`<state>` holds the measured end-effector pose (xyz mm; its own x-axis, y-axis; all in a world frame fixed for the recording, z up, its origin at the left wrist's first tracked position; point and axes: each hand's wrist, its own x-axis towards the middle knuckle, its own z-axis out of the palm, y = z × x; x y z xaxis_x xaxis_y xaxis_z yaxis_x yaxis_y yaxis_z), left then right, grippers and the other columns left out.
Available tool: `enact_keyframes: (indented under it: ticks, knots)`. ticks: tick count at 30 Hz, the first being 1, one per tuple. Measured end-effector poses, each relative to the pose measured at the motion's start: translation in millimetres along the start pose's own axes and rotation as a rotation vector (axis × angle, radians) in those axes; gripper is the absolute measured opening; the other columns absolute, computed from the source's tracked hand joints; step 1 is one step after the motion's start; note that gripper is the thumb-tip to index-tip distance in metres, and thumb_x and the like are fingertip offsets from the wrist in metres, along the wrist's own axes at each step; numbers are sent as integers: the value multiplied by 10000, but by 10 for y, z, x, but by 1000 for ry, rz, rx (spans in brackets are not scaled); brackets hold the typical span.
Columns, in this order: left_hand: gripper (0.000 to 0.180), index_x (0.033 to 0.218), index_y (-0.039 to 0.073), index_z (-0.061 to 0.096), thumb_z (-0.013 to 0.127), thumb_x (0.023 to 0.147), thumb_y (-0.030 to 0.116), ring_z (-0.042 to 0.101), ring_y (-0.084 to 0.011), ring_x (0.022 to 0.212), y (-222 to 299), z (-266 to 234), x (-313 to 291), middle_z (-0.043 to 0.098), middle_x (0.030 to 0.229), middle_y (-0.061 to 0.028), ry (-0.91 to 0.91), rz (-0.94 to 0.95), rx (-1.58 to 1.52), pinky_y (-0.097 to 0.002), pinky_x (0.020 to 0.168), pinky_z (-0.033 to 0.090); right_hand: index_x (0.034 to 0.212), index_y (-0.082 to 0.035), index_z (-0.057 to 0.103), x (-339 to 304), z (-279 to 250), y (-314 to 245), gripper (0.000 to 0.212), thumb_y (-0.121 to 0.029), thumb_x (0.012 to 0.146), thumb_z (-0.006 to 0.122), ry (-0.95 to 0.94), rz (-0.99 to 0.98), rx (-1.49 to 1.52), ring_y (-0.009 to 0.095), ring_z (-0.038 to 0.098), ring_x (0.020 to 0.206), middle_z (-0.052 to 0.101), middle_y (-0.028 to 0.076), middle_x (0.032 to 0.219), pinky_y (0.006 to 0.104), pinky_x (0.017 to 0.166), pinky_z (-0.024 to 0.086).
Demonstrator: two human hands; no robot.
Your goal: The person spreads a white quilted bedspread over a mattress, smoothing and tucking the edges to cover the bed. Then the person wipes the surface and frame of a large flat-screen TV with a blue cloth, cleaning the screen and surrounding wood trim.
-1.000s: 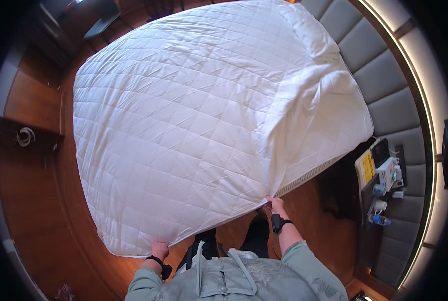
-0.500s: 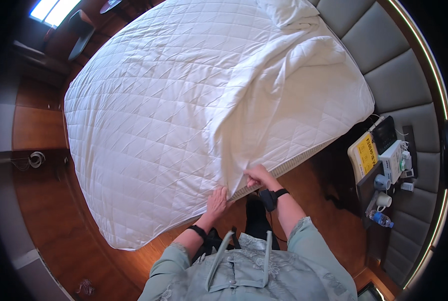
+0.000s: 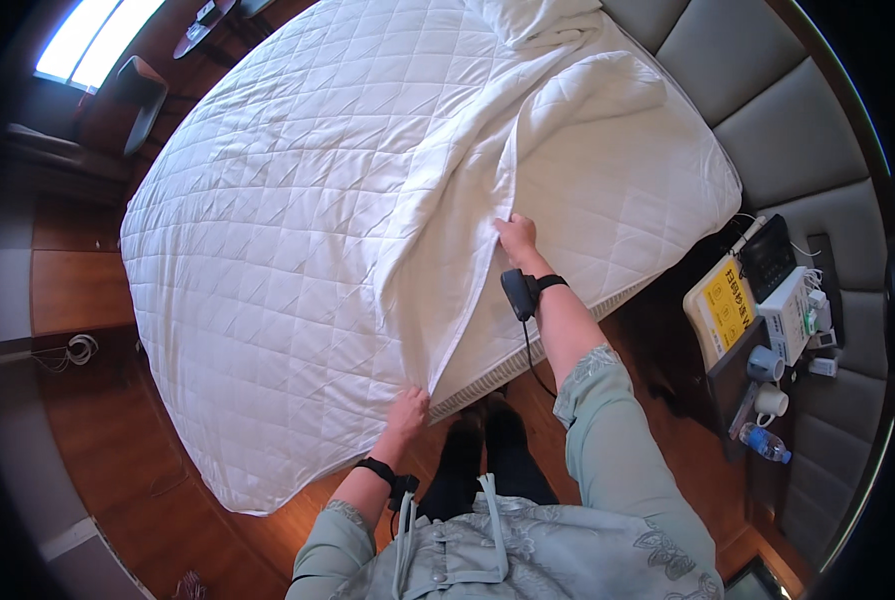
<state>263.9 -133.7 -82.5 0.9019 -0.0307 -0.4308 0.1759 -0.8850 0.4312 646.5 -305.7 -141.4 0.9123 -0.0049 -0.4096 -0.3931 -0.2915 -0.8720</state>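
Quilt [image 3: 257,260] is spread over most of the mattress [image 3: 632,205], with thick folds bunched beside a bare stretch at the mattress's right end. That end is bordered by the headboard [image 3: 782,125]; a cluttered desk [image 3: 731,372] is set off the mattress's near right corner. Above the mattress's bare stretch, the quilt's edge is pinched in the grip of the right hand [image 3: 515,236]; at the mattress's near side, it appears pinched by the left hand [image 3: 407,410]. Skewing could be caused by uneven pulling, and the edge could be snagged by the dangling cord [image 3: 531,352].
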Motion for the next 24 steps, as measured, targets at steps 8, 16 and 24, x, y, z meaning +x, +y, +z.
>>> enact_keyframes:
  ticks: [8, 16, 24]
  knots:
    - [147, 915, 98, 614, 533, 796, 133, 603, -307, 940, -223, 141, -241, 614, 933, -100, -254, 117, 75, -417, 788, 504, 747, 51, 597, -989, -1102, 541, 330, -277, 758, 577, 320, 6, -271, 420, 595, 733, 615, 258, 728, 492, 682, 439]
    - [234, 944, 85, 673, 581, 853, 280, 641, -320, 912, 214, -24, -70, 666, 941, -125, -339, 90, 165, -434, 789, 521, 690, 58, 594, -1265, -1732, 821, 200, -96, 815, 564, 423, 473, -112, 253, 619, 429, 625, 163, 590, 357, 397, 468]
    - [281, 1097, 66, 508, 549, 885, 246, 571, -366, 999, 406, -78, 38, 572, 1041, -175, -182, 126, -51, -451, 834, 481, 1219, -20, 408, -881, -1768, 14, 469, -72, 786, 582, 501, -44, -685, 413, 540, 1055, 471, 242, 1183, 501, 864, 469]
